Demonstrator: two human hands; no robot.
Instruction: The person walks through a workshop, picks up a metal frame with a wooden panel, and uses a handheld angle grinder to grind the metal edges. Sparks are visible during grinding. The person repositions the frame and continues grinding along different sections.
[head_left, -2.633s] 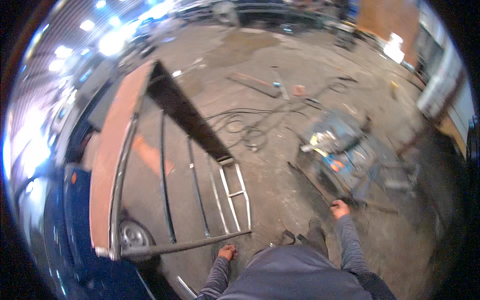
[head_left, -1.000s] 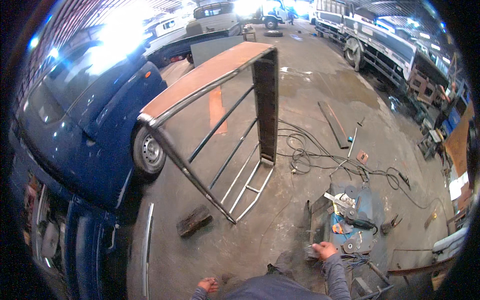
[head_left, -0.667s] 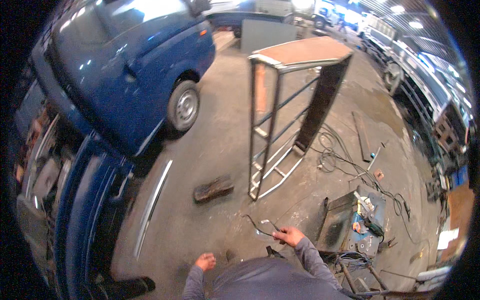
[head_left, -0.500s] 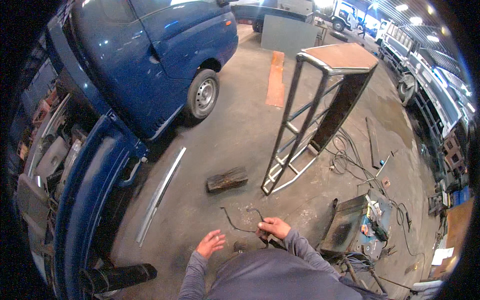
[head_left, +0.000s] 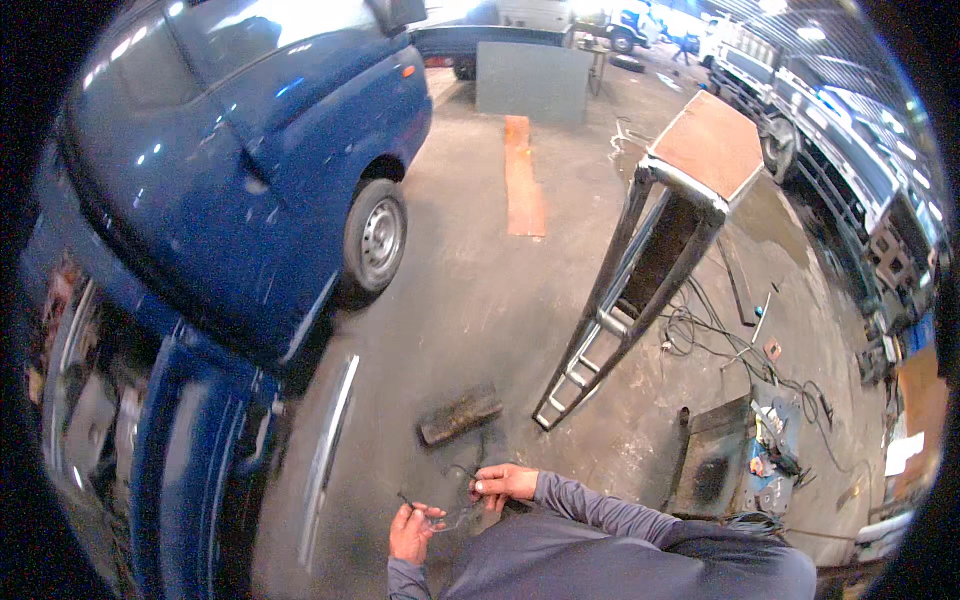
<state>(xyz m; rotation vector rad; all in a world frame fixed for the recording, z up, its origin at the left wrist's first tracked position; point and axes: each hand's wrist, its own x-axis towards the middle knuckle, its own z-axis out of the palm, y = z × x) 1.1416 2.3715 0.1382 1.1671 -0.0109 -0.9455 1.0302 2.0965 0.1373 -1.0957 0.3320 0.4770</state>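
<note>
My left hand [head_left: 410,535] and my right hand [head_left: 505,482] are low in the head view, both closed on clear-lensed glasses [head_left: 452,519] with dark, thin arms; their exact shape is blurred. Just beyond my hands a dark, rough block [head_left: 460,415] lies on the floor. Past it, to the right, stands a tall welded metal frame [head_left: 600,340] with tube rungs, a dark side panel and a rust-orange top plate [head_left: 705,140].
A blue van [head_left: 260,200] and detached blue body panel [head_left: 190,450] are left, with a metal strip [head_left: 330,450] nearby. Cables [head_left: 680,330] and a cluttered workbox [head_left: 730,450] are right. Behind are an orange strip [head_left: 522,180], grey sheet [head_left: 530,80], trucks and a distant person [head_left: 685,50].
My view has swung left toward the van. My right hand came inward with the glasses, and my left hand, apart half a second ago, has closed on them too.
</note>
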